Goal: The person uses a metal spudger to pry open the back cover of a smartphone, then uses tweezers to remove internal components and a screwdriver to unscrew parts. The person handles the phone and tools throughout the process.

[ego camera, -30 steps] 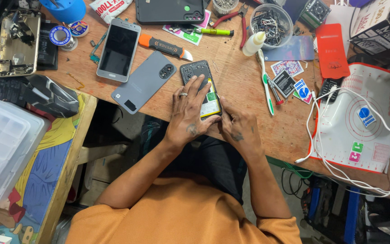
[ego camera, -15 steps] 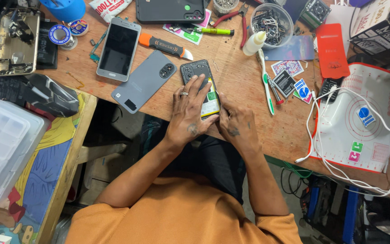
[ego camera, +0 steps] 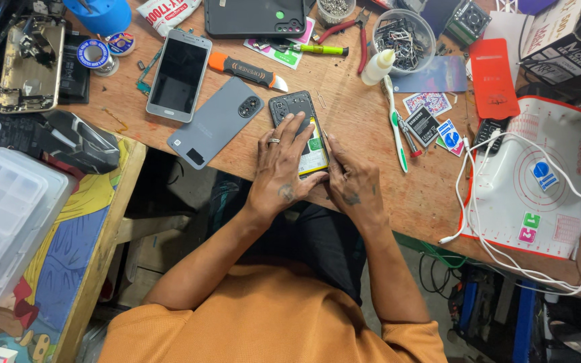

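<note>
Head view, looking straight down at your bench: both your hands are on the opened black smartphone with its back off and its battery showing, which lies flat on the worn wooden tabletop near the table's front edge, right in front of you. Your left hand, ring on one finger, lies over the phone's left side with the fingers spread flat across the exposed innards, pressing rather than clasping. Your right hand is tucked against the phone's lower right edge, fingers curled in and the index fingertip touching the frame beside the battery; whether it pinches anything there, you cannot tell from this angle. Just left of the phone lies the detached grey plastic back cover with a round camera ring, face down and tilted. Beyond that, the silver-framed smartphone with a dark screen lies apart from it. Above the open phone sits the orange-handled flat pry tool, close to the phone's top but not touching. Off to your right, the white toothbrush with a green stripe lies lengthwise, and further right the white and red work mat has white cables trailing across it.
</note>
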